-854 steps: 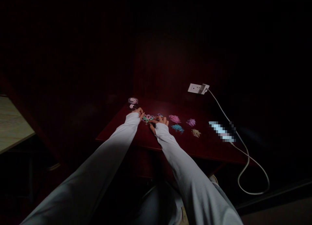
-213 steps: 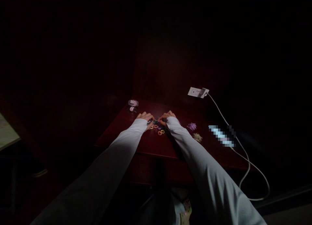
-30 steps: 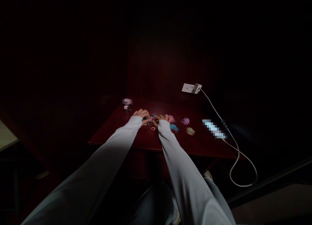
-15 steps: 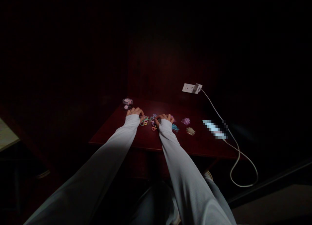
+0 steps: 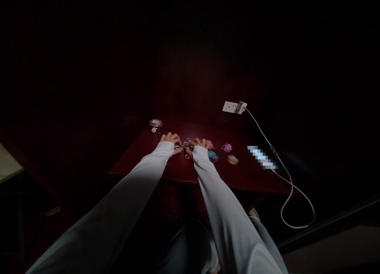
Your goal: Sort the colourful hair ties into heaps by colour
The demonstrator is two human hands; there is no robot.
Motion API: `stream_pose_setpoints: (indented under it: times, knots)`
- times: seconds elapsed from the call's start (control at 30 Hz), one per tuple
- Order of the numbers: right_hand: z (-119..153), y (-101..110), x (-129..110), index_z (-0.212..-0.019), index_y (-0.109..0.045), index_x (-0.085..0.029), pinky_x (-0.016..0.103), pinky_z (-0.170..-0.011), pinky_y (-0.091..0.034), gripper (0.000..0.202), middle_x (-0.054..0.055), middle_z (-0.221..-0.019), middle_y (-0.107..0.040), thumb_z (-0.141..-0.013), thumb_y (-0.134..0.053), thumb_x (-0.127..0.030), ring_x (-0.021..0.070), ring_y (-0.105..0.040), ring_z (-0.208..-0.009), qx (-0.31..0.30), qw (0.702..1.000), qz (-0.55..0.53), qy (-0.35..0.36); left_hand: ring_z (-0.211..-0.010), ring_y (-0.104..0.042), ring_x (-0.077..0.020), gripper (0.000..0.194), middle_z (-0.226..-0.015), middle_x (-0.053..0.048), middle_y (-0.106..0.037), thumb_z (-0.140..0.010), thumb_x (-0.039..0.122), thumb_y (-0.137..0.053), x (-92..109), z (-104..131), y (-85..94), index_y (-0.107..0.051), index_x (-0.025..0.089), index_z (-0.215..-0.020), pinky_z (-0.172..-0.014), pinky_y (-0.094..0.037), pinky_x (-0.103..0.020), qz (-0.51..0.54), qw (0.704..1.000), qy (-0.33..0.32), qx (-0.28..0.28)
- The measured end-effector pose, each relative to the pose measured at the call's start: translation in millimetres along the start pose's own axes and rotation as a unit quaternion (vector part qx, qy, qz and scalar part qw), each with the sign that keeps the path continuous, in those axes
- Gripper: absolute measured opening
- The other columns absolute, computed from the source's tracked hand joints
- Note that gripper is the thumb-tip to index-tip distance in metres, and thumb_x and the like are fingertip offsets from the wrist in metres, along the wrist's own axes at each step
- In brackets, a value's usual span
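Note:
My left hand [image 5: 171, 140] is curled low over the table, with small pastel rings that look like hair ties [image 5: 177, 147] under and between its fingers. Close beside it, my right hand [image 5: 198, 144] is bent with its thumb and fingers drawn together. The fingertips of both hands nearly meet; whatever is pinched there is too small and dark to make out. A pinkish-orange ring [image 5: 187, 157] lies just in front of them, and a lilac ring [image 5: 188, 140] shows behind. Right of my right hand are piles of thin bands: blue [image 5: 213, 155] and pinkish purple [image 5: 209, 144].
Farther right lie a purple pile [image 5: 227, 148] and a beige pile [image 5: 232, 159] on the dark red table [image 5: 142, 163]. A clear round container [image 5: 156, 123] stands at the back left. A cable [image 5: 292, 184] runs from the wall socket [image 5: 231, 107] to a blurred-out phone-like device [image 5: 261, 157].
My left hand has moved right, over the coloured rings, towards my right hand. My right hand has shifted slightly left, and the fingertips are now close together.

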State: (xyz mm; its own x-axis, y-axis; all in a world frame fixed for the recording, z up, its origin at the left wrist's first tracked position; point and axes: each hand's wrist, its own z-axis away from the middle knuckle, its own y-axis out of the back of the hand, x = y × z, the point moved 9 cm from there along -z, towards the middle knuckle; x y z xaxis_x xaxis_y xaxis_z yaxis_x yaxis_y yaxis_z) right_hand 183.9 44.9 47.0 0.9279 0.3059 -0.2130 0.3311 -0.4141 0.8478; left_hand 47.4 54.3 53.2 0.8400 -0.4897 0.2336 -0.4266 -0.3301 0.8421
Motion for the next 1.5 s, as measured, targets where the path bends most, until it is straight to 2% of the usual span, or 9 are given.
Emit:
stream_pose_setpoints:
  times: [0.17, 0.4, 0.77, 1.0, 1.27, 1.5]
  knots:
    - [0.8, -1.1, -2.5, -0.108, -0.075, -0.033, 0.037, -0.09, -0.024, 0.027, 0.004, -0.116, -0.064, -0.094, -0.057, -0.047, 0.0255, -0.043, -0.109, -0.021, 1.0, 0.013, 0.005, -0.105, -0.048, -0.0269, 0.021, -0.114, -0.002, -0.066, -0.076, 0.041, -0.074, -1.1, 0.5, -4.4, -0.074, 0.026, -0.091, -0.087, -0.033, -0.042, -0.011, 1.0, 0.002, -0.019]
    - [1.4, -0.3, -4.1, -0.105, -0.076, -0.034, 0.037, -0.091, -0.025, 0.025, 0.003, -0.116, -0.065, -0.095, -0.056, -0.046, 0.0251, -0.042, -0.11, -0.022, 1.0, 0.008, 0.007, -0.103, -0.048, -0.025, 0.019, -0.112, -0.001, -0.067, -0.076, 0.041, -0.075, -2.1, -0.5, -5.6, -0.073, 0.026, -0.088, -0.085, -0.032, -0.041, 0.003, 1.0, -0.006, -0.016]
    - [-3.7, -7.8, 2.3, -0.096, -0.078, -0.032, 0.037, -0.089, -0.024, 0.024, 0.002, -0.11, -0.068, -0.095, -0.058, -0.044, 0.0249, -0.043, -0.109, -0.008, 1.0, -0.016, -0.008, -0.102, -0.048, -0.0243, 0.004, -0.109, -0.001, -0.068, -0.08, 0.028, -0.072, -3.6, -4.2, -5.9, -0.074, 0.026, -0.082, -0.085, -0.031, -0.04, 0.015, 1.0, -0.009, -0.021]
    - [-4.6, -4.2, 6.5, -0.093, -0.079, -0.029, 0.037, -0.089, -0.024, 0.031, 0.003, -0.11, -0.069, -0.097, -0.054, -0.047, 0.026, -0.044, -0.11, 0.013, 0.999, -0.016, -0.029, -0.102, -0.048, -0.0241, 0.008, -0.111, -0.002, -0.068, -0.082, 0.031, -0.071, -3.8, -3.5, -5.3, -0.075, 0.025, -0.086, -0.085, -0.032, -0.04, 0.017, 1.0, -0.008, -0.017]
    - [-0.3, -0.8, -3.6, -0.094, -0.079, -0.03, 0.037, -0.09, -0.024, 0.035, 0.003, -0.11, -0.068, -0.099, -0.049, -0.047, 0.0245, -0.043, -0.108, -0.01, 1.0, -0.017, 0.003, -0.1, -0.048, -0.0242, 0.011, -0.108, -0.001, -0.069, -0.081, 0.035, -0.071, -5.5, -4.1, -9.1, -0.078, 0.029, -0.088, -0.085, -0.031, -0.041, 0.019, 1.0, -0.019, -0.016]
    - [-0.2, 0.7, -4.5, -0.095, -0.079, -0.029, 0.037, -0.089, -0.024, 0.035, 0.004, -0.112, -0.067, -0.099, -0.049, -0.047, 0.0247, -0.042, -0.108, -0.017, 1.0, -0.008, 0.002, -0.1, -0.049, -0.0237, 0.01, -0.108, -0.001, -0.07, -0.083, 0.033, -0.07, -4.0, -7.4, -12.0, -0.076, 0.027, -0.087, -0.085, -0.032, -0.04, 0.01, 0.999, -0.021, -0.025]
